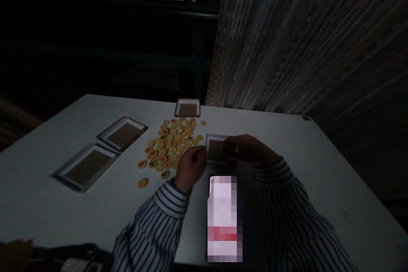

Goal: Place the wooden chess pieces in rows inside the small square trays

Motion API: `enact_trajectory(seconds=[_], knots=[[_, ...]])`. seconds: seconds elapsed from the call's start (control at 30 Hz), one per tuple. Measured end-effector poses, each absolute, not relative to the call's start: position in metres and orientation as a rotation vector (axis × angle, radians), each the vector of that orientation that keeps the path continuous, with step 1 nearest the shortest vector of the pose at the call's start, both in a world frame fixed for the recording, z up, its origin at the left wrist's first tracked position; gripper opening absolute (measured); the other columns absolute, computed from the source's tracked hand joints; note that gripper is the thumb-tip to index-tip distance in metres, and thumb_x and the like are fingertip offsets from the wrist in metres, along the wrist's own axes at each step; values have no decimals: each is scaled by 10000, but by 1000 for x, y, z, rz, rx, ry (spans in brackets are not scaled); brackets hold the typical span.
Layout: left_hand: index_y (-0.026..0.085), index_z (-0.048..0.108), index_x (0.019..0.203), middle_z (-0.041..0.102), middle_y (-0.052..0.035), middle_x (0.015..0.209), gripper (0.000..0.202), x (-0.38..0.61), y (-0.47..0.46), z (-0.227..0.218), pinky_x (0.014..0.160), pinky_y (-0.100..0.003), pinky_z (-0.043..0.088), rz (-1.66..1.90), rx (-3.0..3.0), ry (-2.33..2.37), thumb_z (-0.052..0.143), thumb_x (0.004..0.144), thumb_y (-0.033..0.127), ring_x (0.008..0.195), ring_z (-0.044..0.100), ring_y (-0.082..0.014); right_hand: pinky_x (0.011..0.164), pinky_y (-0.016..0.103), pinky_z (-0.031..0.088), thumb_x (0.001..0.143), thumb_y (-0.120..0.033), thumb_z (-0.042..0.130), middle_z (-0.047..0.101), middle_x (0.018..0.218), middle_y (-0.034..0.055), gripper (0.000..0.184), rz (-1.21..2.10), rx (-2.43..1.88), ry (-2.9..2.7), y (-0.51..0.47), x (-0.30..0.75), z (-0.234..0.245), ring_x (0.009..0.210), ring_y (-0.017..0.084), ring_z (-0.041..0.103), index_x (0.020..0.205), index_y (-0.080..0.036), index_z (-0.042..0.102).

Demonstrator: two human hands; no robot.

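Left grip (190, 165), right grip (251, 149) on tray (217, 151) edges.

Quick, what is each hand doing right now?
Left hand: closed on the left edge of the small tray.
Right hand: closed on the same tray's right edge, near the round game pieces.

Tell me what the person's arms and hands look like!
Both arms wear long shirt sleeves, white with thin dark stripes: the left sleeve and the right sleeve. Each ends in a striped cuff at the wrist. The left hand and right hand are bare: no gloves, and no ring or watch shows in the dim light.
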State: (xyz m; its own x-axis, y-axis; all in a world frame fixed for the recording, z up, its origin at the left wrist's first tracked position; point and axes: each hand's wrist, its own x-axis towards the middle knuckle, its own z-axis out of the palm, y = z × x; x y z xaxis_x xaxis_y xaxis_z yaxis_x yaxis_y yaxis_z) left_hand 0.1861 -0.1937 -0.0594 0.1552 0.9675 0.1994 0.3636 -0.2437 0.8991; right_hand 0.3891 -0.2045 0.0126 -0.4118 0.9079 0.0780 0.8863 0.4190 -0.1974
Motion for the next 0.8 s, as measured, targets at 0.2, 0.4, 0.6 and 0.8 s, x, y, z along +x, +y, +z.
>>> enact_trajectory(seconds=[0.2, 0.4, 0.6, 0.8], knots=[[158, 638, 970, 659, -73, 932, 234, 185, -194, -63, 754, -288, 482, 1042, 1838, 1293, 506, 794, 239, 824, 605, -159, 585, 226, 371, 807, -276, 530, 659, 758, 36, 156, 326, -1618, -2535, -205, 390, 13, 659, 119, 569, 810, -173, 648], [154, 629, 993, 654, -78, 941, 250, 185, -194, -62, 767, -308, 482, 990, 1918, 1312, 493, 792, 215, 830, 606, -172, 632, 253, 411, 761, -217, 562, 673, 809, 59, 138, 356, -1620, -2584, -203, 391, 11, 722, 154, 583, 818, -166, 677], [160, 624, 994, 651, -91, 970, 252, 184, -195, -61, 839, -347, 469, 975, 2041, 1303, 483, 787, 182, 923, 594, -200, 624, 252, 432, 704, -134, 560, 681, 810, 58, 156, 499, -1600, -2567, -204, 388, 14, 714, 157, 597, 795, -168, 682], [158, 618, 1010, 651, -93, 983, 265, 184, -196, -61, 844, -350, 471, 942, 2053, 1306, 477, 785, 173, 926, 596, -202, 582, 252, 425, 758, -178, 509, 678, 752, 56, 179, 531, -1509, -2575, -202, 386, 2, 648, 146, 592, 797, -175, 684]])
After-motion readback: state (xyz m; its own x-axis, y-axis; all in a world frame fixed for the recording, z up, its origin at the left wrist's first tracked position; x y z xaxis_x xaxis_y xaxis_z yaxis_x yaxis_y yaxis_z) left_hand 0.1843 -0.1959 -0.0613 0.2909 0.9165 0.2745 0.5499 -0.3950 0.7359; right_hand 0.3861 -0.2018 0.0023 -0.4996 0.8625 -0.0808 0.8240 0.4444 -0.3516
